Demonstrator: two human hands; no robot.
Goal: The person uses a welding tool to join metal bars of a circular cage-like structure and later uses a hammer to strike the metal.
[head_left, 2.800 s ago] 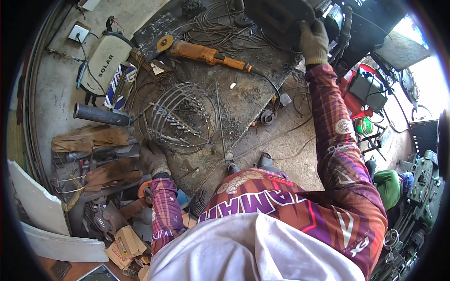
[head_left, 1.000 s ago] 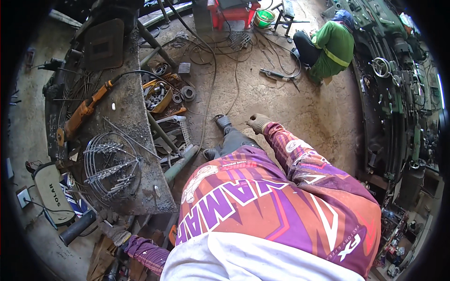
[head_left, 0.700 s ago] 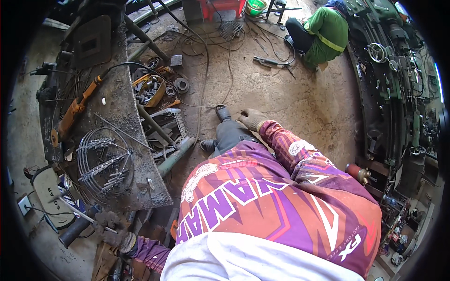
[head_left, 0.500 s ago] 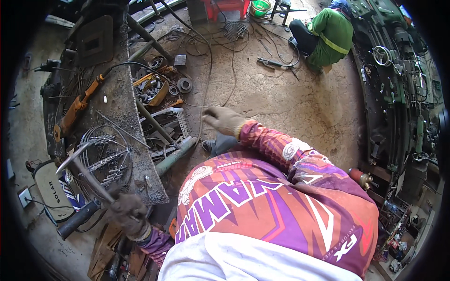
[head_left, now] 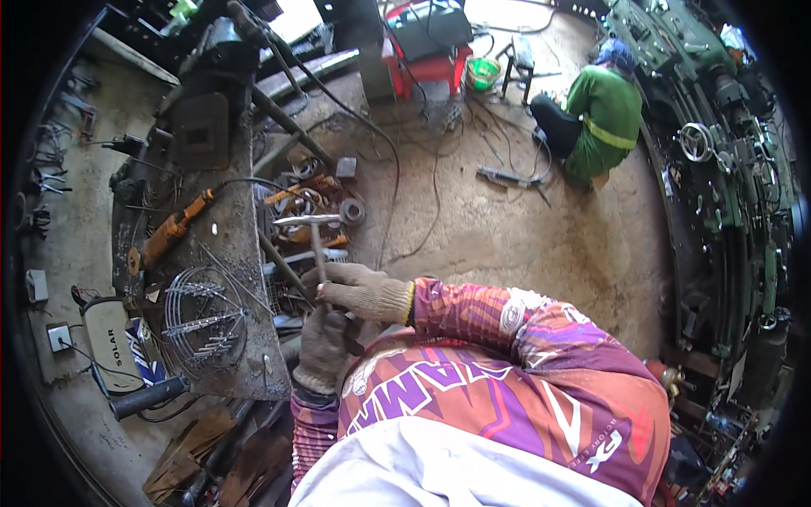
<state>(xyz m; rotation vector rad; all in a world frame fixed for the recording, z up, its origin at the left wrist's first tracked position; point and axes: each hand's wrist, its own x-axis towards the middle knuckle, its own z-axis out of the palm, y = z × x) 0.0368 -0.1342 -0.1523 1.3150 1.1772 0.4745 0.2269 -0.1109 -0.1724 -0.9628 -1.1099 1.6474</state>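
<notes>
A chipping hammer (head_left: 316, 245) with a long, slim metal head stands in front of me, its head pointing away from my body. My right hand (head_left: 365, 293), in a tan work glove, has its fingers closed round the handle. Just below it, my left hand (head_left: 319, 351), in a darker, dirty glove, is closed at the handle's lower end. The gloves touch and hide that end. To the left, a steel workbench (head_left: 245, 279) carries a round wire frame with short rods (head_left: 203, 314) and an orange angle grinder (head_left: 171, 232).
Metal rings and scrap parts (head_left: 312, 198) lie beyond the hammer, beside the bench. Cables (head_left: 438, 190) cross the floor. A person in green (head_left: 601, 118) crouches at the far right, near a long green machine (head_left: 718, 169). A red stand (head_left: 422, 72) is at the back.
My left hand has brought the hammer from the far left, over the bench, to the middle. My right hand has moved down and left and closed on the handle.
</notes>
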